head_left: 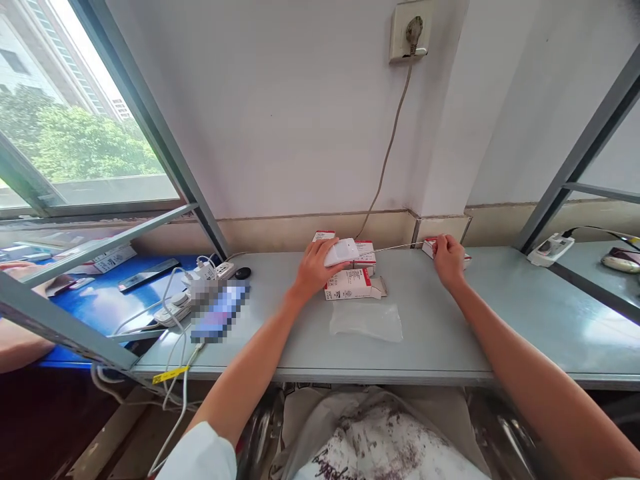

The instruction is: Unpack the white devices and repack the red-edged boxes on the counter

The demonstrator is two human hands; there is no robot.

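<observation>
My left hand (313, 270) is closed around a small white plastic device (343, 252) and holds it just above the table. From the device a thin pale cord (397, 248) runs taut to the right. Its far end meets the pinched fingers of my right hand (449, 260). Behind that hand, partly hidden by it, lies a red-and-white box (429, 245). More small cartons (367, 248) stand behind the device. In front of them is a carton (347, 285) with its end flap open. Nearest me, a clear plastic bag (367, 321) lies flat.
To the left, a blurred phone (220, 313) with a charging cable rests by a power strip (175, 310) and a black round cap (243, 273). Grey metal frames (195, 213) bound both sides. Another person's arm (20, 340) shows at far left. A wall socket (411, 30) holds a plug.
</observation>
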